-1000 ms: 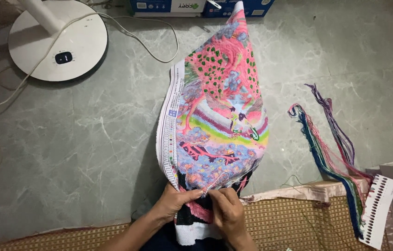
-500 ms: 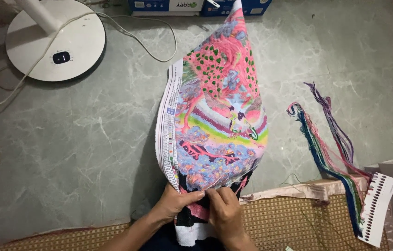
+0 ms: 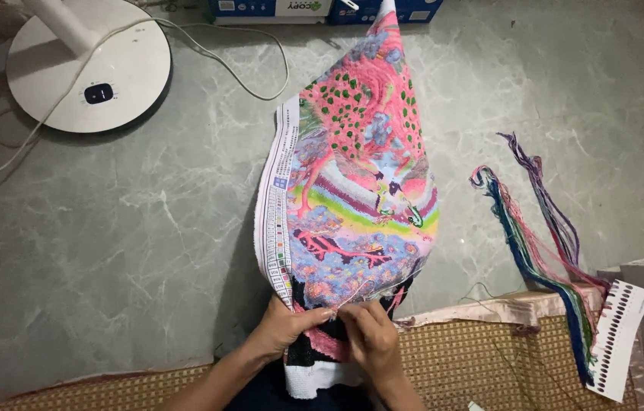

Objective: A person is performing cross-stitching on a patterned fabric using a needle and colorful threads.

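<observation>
A large cross-stitch canvas with a colourful pink, green and blue picture lies stretched away from me over the floor. My left hand grips its near edge from the left. My right hand is pinched at the same spot on the fabric, with a thin thread running up from its fingers over the stitched part. A needle is too small to make out. The unstitched white end of the canvas hangs between my arms.
A white fan base with its cord stands at the far left. Bundled coloured threads on a white card lie at the right. A woven mat is under me on the grey marbled floor. Boxes line the far edge.
Both hands stay together at the near edge of the canvas with only tiny finger shifts. The canvas has not moved.
</observation>
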